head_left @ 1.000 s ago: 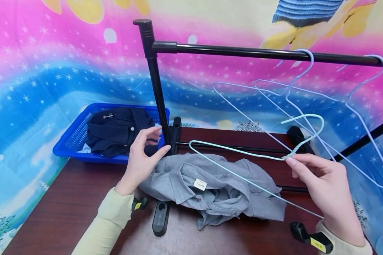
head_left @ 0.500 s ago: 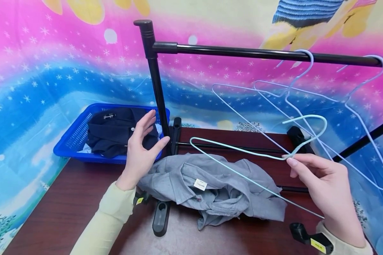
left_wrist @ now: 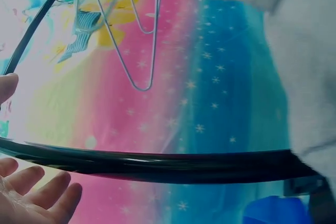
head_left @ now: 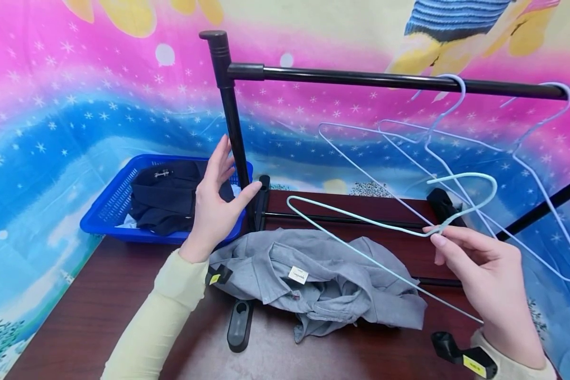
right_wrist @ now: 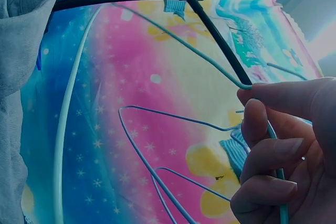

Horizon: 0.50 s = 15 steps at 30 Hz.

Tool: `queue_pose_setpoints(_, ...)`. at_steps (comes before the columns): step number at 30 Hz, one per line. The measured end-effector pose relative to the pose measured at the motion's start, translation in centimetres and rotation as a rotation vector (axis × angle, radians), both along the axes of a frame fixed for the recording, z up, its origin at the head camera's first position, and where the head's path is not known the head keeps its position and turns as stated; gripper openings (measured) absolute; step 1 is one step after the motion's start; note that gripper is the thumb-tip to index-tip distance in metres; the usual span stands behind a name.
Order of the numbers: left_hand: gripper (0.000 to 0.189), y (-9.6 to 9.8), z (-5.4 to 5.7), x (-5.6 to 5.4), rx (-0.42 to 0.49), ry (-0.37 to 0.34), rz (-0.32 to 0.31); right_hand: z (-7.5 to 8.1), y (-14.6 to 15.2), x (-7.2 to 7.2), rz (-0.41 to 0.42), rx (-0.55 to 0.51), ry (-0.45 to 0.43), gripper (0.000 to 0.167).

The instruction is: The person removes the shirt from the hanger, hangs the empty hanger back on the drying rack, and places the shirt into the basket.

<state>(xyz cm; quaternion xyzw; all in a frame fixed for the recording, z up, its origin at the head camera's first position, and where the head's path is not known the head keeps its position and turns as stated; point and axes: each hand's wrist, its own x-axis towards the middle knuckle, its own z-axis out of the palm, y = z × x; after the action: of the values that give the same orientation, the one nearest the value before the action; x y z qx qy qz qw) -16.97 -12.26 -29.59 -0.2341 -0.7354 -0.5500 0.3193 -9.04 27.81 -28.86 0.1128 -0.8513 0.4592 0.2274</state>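
A mint-green wire hanger point(head_left: 356, 215) is pinched by my right hand point(head_left: 489, 279) at the base of its hook, with the hook curving up above the fingers. Its frame slants over a grey collared shirt point(head_left: 285, 248) lying crumpled on the table, apart from the hand. My left hand point(head_left: 216, 203) is raised beside the black upright of the rack point(head_left: 235, 132), fingers extended and thumb spread, holding nothing. In the left wrist view the fingers point(left_wrist: 58, 192) lie close to the black pole; whether they touch it I cannot tell.
Two lavender wire hangers point(head_left: 429, 140) hang from the rack's top bar point(head_left: 337, 76) at the right. Behind my left hand stands a blue basket point(head_left: 102, 211) with a folded navy shirt point(head_left: 159, 198). The rack's black foot point(head_left: 239, 327) rests on the brown table point(head_left: 100, 311).
My left hand has risen from near the shirt's collar end to beside the rack's upright, its fingers straightening. The right hand and mint-green hanger have shifted slightly up and right.
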Motion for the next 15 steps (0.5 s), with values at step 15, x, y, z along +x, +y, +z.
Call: queue_pose_setpoints(15, 0.057, 0.7, 1.7, -1.5, 0.072, -0.006, 0.124, 0.7, -0.3, 0.3, 0.038, -0.143, -0.024, 0.017)
